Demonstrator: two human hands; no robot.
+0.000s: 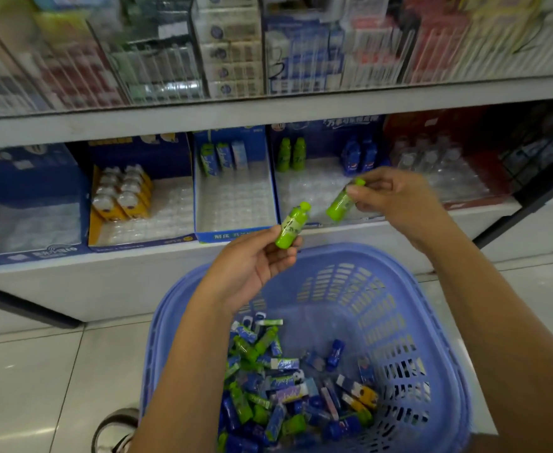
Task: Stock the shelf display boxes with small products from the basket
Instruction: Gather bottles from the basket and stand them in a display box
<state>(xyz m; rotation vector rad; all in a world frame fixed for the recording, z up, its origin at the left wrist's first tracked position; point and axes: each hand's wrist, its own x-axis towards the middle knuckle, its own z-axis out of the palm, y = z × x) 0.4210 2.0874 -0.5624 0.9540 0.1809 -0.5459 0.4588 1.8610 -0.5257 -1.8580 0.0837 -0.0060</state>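
Hands [252, 263] [396, 197] pinch glossy green bottles [291, 228] [343, 201] (slotted basket [415, 322] below).

Display box [304, 191]: I read bare tray floor across its front. Two green bottles [290, 155] and two blue bottles [360, 156] stand at the back wall. Shelf board [268, 114] overhangs above; the front is open.
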